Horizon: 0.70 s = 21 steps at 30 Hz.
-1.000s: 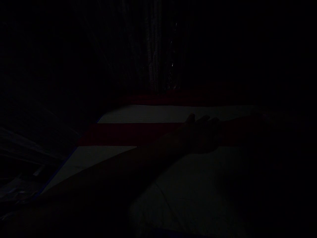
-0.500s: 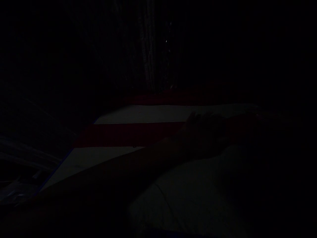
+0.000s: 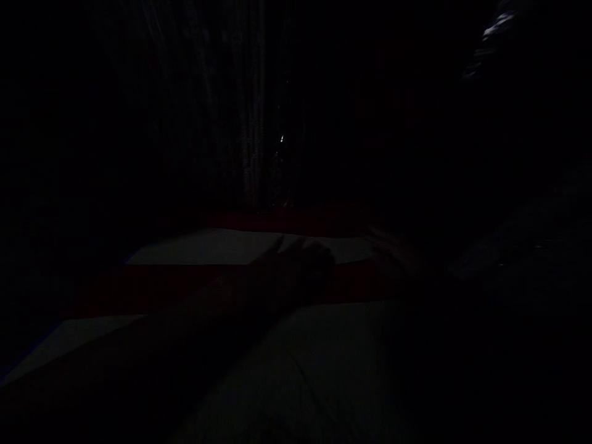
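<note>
The view is very dark. My left hand (image 3: 291, 271) reaches in from the lower left and rests over a red strip (image 3: 161, 285), which looks like flat cloth, on a pale surface (image 3: 324, 351). Its fingers look spread, the tips over a pale band (image 3: 198, 246) beyond the strip. To the right, my right hand (image 3: 395, 250) lies dim and slightly blurred at the strip's right part, fingers stretched out to the left. Nothing shows in either hand, though shadow hides the undersides of both.
Another red stretch (image 3: 277, 219) runs along the far side of the pale band. Behind it hang dim vertical folds (image 3: 252, 123), perhaps plastic or cloth. A shiny bright patch (image 3: 499, 24) shows at upper right. A blue edge (image 3: 32, 351) borders the surface at left.
The view has swung right and up, so the surface sits lower and further left. My left hand appears further left in view. My right hand shows more plainly now.
</note>
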Motion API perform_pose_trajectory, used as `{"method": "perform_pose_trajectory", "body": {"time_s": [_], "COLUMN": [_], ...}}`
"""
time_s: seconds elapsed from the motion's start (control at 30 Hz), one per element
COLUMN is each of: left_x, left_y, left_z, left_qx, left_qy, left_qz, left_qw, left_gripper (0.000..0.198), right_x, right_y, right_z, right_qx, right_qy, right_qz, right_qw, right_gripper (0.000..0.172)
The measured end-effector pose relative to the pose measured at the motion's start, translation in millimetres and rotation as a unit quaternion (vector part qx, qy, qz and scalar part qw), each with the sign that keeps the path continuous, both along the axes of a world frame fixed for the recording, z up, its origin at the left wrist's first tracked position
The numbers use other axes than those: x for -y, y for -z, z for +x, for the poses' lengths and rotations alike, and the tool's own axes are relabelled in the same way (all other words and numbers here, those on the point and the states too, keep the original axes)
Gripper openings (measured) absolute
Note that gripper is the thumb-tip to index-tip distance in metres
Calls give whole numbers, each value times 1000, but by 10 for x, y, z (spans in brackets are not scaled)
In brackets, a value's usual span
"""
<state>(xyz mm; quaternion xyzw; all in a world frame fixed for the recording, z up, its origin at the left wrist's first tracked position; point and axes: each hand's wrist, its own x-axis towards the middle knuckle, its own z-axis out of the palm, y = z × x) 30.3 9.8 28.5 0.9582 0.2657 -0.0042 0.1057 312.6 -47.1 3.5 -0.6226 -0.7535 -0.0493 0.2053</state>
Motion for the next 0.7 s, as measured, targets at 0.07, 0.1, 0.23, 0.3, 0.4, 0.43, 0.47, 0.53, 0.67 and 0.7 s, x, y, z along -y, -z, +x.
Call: {"method": "perform_pose_trajectory", "body": {"time_s": [0.07,0.1,0.23,0.3,0.4,0.43,0.47,0.53,0.67,0.7], "left_x": [-74,-94,-75,-48,-28,-24,-19,-5,35,44], "left_y": [-3,17,202,292,325,308,284,240,253,268], "left_z": [-212,-314,-617,-687,-720,-721,-720,-712,-680,-672], "left_qx": [-2,-5,-13,-7,4,5,8,17,28,26], "left_qy": [-47,-71,-146,-150,-140,-137,-133,-118,-92,-91], "left_qz": [30,35,44,51,46,37,26,9,3,3], "left_qw": [998,997,988,987,989,990,991,993,995,995], "left_gripper": [57,56,59,61,62,62,63,64,64,64], "right_x": [-28,-44,-74,-67,-70,-80,-93,-121,-154,-158], "right_y": [-78,-74,130,254,357,369,377,403,529,557], "right_z": [-145,-275,-813,-932,-932,-910,-885,-839,-778,-770], "right_qx": [-1,-2,25,41,52,51,50,53,66,63], "right_qy": [-30,-50,-82,-73,-67,-68,-70,-76,-74,-72], "right_qz": [-33,-57,-103,-123,-122,-110,-92,-59,-67,-75], "right_qw": [999,997,991,989,989,990,992,994,993,993], "right_gripper": [62,64,67,69,69,68,66,64,66,67]}}
